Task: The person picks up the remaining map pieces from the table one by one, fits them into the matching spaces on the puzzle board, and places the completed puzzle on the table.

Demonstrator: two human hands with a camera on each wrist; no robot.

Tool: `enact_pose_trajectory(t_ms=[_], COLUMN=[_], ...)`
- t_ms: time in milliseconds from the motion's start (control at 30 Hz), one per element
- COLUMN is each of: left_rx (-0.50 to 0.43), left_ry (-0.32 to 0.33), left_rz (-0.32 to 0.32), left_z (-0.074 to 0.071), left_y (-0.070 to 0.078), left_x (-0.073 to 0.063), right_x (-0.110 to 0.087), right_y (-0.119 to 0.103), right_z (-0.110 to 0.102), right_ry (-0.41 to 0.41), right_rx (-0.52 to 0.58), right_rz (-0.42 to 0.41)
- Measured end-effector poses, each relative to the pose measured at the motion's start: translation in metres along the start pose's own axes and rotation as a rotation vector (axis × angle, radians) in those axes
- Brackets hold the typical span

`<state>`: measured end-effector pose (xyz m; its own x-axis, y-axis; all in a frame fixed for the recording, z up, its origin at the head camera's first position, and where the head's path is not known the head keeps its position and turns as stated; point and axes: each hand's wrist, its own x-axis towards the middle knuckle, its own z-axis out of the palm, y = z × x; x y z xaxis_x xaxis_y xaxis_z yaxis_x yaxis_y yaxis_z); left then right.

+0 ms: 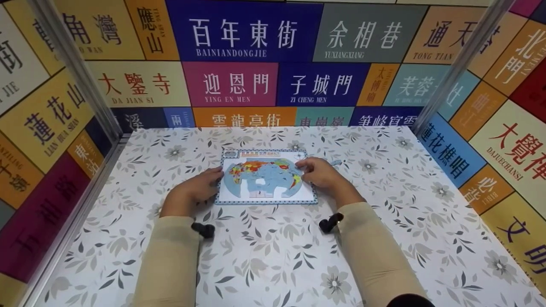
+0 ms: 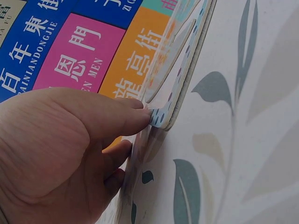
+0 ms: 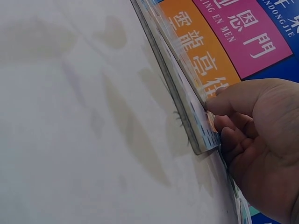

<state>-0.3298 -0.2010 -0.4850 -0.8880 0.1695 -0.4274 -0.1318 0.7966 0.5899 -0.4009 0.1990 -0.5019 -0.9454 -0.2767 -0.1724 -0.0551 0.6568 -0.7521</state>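
Map board [image 1: 298, 198] flat on the table [image 1: 273, 264], between left hand [image 1: 198, 187] and right hand [image 1: 322, 177].
From the head, the board's face on show: oval, mostly blue map [image 1: 262, 169] with white notches along the lower edge. From the wrists, the same board nearly edge-on, with thickness and spotted rim plain. In the left wrist view, thumb straight, tip at the board's near left corner, lower fingers loosely bent and apart from it. In the right wrist view, fingers curled, thumb close to them at the map's right edge; cannot tell whether clamped on anything. Hidden beneath the right fingers: part of the map's right end. Title print too small to read; far part of the board cut off in both wrist views.
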Motion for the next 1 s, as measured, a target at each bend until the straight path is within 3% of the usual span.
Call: enact_pose_trajectory(t_ms=[467, 700, 867, 1000], left_rx=[-0.053, -0.043, -0.051, -0.036], left_ry=[-0.006, -0.008, -0.003, -0.002], left_rz=[-0.048, -0.043, -0.058, -0.057], left_z=[0.0, 0.0, 0.0, 0.001], left_y=[0.002, 0.002, 0.001, 0.001], left_x=[0.002, 0.002, 0.002, 0.002], right_x=[0.0, -0.003, -0.007, -0.01], right_y=[-0.009, -0.013, -0.016, -0.013], right_z=[-0.001, -0.004, -0.01, -0.021], right_ry=[-0.006, -0.006, 0.009, 0.042], right_rx=[-0.068, -0.035, 0.021, 0.001], right_rz=[0.053, 0.054, 0.114, 0.081])
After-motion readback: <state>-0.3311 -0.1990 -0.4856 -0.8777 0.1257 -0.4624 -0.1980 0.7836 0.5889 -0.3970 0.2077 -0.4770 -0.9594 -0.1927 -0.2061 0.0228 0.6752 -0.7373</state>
